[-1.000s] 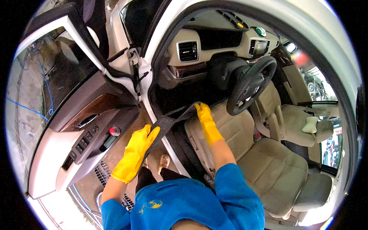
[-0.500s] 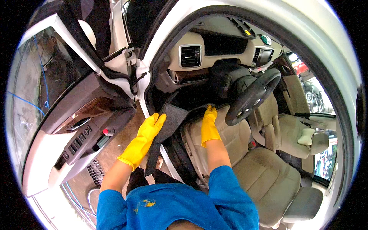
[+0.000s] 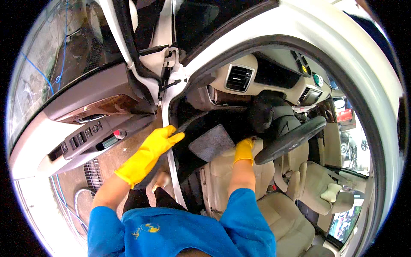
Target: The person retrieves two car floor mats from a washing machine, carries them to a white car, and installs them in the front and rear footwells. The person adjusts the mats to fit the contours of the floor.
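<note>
A black car floor mat (image 3: 191,150) with a grey heel pad (image 3: 212,142) spreads low over the footwell, in front of the driver's seat. My left hand (image 3: 160,143), in a yellow rubber glove, is at the door sill with thumb and fingers closed at the mat's outer edge. My right hand (image 3: 244,150), gloved in yellow too, is beside the seat cushion's front, below the steering wheel (image 3: 291,140). Its fingers curl at the mat's inner end, their tips partly hidden.
The beige driver's seat (image 3: 218,175) stands right of the sill. To the left the opened door (image 3: 85,132) carries window switches and a red-topped object (image 3: 120,134) in its pocket. A floor grate (image 3: 93,175) and hoses lie outside. The dashboard vent (image 3: 239,78) is ahead.
The mat has gone down and forward into the footwell, its heel pad now facing up. Both hands have moved with it, and the view has shifted.
</note>
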Demonstrator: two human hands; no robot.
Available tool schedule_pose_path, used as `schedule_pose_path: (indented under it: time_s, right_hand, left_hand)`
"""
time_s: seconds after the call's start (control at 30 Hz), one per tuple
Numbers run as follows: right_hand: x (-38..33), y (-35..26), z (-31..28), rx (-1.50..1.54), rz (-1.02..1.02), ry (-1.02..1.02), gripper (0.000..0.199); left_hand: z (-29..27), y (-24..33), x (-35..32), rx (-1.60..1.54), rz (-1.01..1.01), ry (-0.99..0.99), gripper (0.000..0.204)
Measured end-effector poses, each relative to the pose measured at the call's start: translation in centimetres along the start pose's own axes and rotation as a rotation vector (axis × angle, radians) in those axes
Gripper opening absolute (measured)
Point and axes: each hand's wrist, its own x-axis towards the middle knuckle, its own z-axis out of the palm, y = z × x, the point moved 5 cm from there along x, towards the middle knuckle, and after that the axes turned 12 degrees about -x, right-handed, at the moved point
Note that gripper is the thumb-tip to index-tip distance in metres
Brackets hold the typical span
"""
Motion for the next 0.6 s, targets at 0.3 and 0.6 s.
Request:
schedule_pose_path:
  time_s: [0.3,0.6]
  right_hand:
    - [-5.7,1.7,-4.4,0.145,0.051,-0.054,0.064]
    - [-24.3,10.2,-5.6,-0.628,0.174,-0.502,0.059]
  left_hand:
    - [-3.6,2.9,-4.7,0.181,0.022,0.007,0.03]
    - [-3.2,2.9,-4.4,0.178,0.153,-0.033,0.033]
